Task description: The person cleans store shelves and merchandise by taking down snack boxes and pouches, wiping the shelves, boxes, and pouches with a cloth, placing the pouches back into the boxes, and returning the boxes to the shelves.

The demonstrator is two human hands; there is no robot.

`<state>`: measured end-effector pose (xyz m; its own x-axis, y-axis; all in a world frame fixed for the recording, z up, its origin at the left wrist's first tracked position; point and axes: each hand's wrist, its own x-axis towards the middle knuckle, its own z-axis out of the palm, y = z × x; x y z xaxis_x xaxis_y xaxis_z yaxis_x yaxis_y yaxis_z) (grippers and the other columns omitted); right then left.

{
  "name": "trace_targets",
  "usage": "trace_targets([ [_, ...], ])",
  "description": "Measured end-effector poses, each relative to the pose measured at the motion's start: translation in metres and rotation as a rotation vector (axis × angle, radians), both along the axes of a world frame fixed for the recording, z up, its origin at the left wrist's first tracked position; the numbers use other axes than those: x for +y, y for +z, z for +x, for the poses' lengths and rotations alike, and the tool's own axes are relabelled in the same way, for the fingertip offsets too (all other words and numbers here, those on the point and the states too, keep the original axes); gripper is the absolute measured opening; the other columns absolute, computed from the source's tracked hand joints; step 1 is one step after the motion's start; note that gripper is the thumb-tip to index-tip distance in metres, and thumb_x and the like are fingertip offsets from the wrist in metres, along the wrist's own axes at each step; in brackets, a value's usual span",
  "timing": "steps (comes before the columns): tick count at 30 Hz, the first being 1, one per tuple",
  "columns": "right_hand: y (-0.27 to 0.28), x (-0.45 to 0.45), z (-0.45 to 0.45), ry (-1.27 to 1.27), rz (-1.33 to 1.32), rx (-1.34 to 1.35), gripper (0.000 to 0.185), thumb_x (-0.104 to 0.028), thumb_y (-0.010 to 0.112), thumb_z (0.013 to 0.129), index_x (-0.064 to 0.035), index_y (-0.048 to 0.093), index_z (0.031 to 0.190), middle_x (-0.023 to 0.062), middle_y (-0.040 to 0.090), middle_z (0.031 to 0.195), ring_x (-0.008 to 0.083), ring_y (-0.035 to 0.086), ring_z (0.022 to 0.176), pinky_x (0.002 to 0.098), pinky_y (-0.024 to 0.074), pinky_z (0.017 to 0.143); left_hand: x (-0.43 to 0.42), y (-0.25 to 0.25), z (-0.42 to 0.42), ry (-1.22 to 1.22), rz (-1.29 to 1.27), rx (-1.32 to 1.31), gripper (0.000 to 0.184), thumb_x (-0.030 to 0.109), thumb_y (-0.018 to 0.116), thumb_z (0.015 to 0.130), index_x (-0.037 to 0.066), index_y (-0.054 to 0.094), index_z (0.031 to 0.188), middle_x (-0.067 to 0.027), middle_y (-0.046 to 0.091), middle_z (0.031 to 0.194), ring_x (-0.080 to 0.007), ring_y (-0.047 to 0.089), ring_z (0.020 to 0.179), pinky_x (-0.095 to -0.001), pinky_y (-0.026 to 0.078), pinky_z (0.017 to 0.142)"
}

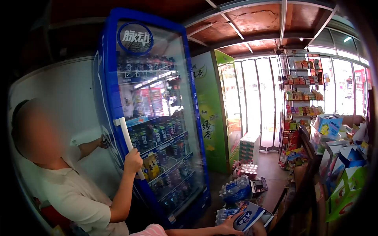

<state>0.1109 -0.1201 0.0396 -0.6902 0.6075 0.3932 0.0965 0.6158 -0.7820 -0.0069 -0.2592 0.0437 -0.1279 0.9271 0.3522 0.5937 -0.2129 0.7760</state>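
At the bottom edge, my left hand [229, 225] comes out of a pink striped sleeve [149, 229] and grips the left side of a dark blue and white carton [248, 217] with white lettering. My right hand [258, 229] shows only in part, close against the carton's lower right; its fingers are hidden. Just beyond the carton lie shrink-wrapped packs of bottles [236, 189] on the floor.
To the left, another person in a light shirt [75, 192] holds the white handle [128, 137] of a tall blue drinks fridge [111, 78]. A green fridge [220, 118], stacked cartons [249, 147], a snack rack [303, 82] and piled gift bags [346, 173] stand around.
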Motion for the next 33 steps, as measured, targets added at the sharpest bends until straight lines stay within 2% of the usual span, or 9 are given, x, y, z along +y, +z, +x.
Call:
trace_targets([
  [2,0.001,0.000,0.000,-0.007,-0.008,0.002,0.033,-0.021,0.063,0.072,-0.0033,0.060,0.099,0.0189,0.059,0.098,0.0329,0.058,0.090,0.0389,0.0451,0.079,-0.002,0.008,0.002,0.040,-0.200,-0.134,0.115,0.024,0.085,0.051,0.006,0.016,0.140,-0.0175,0.042,0.125,-0.0218,0.043,0.113,-0.0346,0.036,0.097],
  [6,-0.004,-0.002,0.001,-0.017,-0.023,0.011,0.033,-0.021,0.063,0.072,-0.0034,0.060,0.099,0.0191,0.059,0.098,0.0332,0.058,0.090,0.0391,0.0451,0.079,-0.004,0.009,0.003,0.042,-0.167,-0.147,0.114,0.024,0.085,0.051,0.007,0.018,0.140,-0.0175,0.042,0.126,-0.0219,0.041,0.115,-0.0345,0.034,0.099],
  [8,-0.002,-0.003,0.000,-0.023,-0.034,0.015,0.033,-0.021,0.063,0.072,-0.0035,0.060,0.099,0.0192,0.059,0.098,0.0334,0.058,0.089,0.0393,0.0451,0.078,-0.004,0.021,0.009,-0.025,-0.151,-0.310,0.114,0.030,0.086,0.049,0.006,0.020,0.140,-0.0189,0.041,0.128,-0.0246,0.040,0.118,-0.0364,0.032,0.101],
  [9,-0.002,-0.005,-0.001,-0.027,-0.038,0.019,0.033,-0.021,0.063,0.072,-0.0035,0.060,0.099,0.0192,0.059,0.098,0.0334,0.058,0.089,0.0393,0.0451,0.078,-0.002,0.010,0.004,-0.025,-0.150,-0.309,0.114,0.030,0.086,0.049,0.006,0.020,0.140,-0.0189,0.041,0.128,-0.0246,0.040,0.118,-0.0364,0.032,0.101],
  [11,-0.001,-0.009,-0.002,-0.042,-0.056,0.031,0.033,-0.021,0.064,0.072,-0.0036,0.060,0.099,0.0194,0.059,0.098,0.0336,0.058,0.089,0.0395,0.0451,0.078,0.002,-0.006,-0.003,0.132,-0.140,0.162,0.116,0.037,0.085,0.048,0.005,0.021,0.139,-0.0207,0.041,0.128,-0.0276,0.040,0.118,-0.0373,0.031,0.101],
  [14,0.003,-0.014,-0.002,-0.066,-0.094,0.054,0.033,-0.021,0.064,0.072,-0.0037,0.060,0.099,0.0195,0.059,0.097,0.0338,0.058,0.089,0.0397,0.0451,0.078,-0.006,0.009,-0.002,0.084,-0.206,-0.018,0.117,0.041,0.084,0.047,0.004,0.022,0.139,-0.0222,0.039,0.129,-0.0295,0.038,0.120,-0.0382,0.030,0.102],
  [26,0.014,-0.025,0.009,-0.201,-0.242,0.147,0.033,-0.021,0.064,0.072,-0.0041,0.060,0.100,0.0202,0.059,0.096,0.0347,0.058,0.088,0.0405,0.0452,0.077,0.015,-0.030,-0.011,0.001,-0.226,0.147,0.118,0.039,0.086,0.047,0.004,0.021,0.138,-0.0220,0.029,0.130,-0.0292,0.032,0.121,-0.0383,0.028,0.102],
  [28,0.014,-0.025,0.012,-0.220,-0.251,0.161,0.033,-0.021,0.064,0.072,-0.0042,0.060,0.100,0.0203,0.059,0.096,0.0348,0.058,0.088,0.0406,0.0452,0.077,0.020,-0.035,-0.013,-0.087,-0.177,-0.034,0.115,0.038,0.086,0.048,0.004,0.022,0.138,-0.0212,0.030,0.130,-0.0285,0.031,0.122,-0.0376,0.028,0.102],
  [33,0.016,-0.026,0.022,-0.260,-0.279,0.185,0.033,-0.021,0.065,0.072,-0.0043,0.060,0.100,0.0206,0.059,0.095,0.0352,0.058,0.087,0.0410,0.0452,0.076,0.025,-0.041,-0.015,-0.048,-0.163,-0.070,0.112,0.037,0.085,0.051,0.004,0.023,0.138,-0.0203,0.030,0.132,-0.0277,0.031,0.122,-0.0372,0.027,0.103],
])
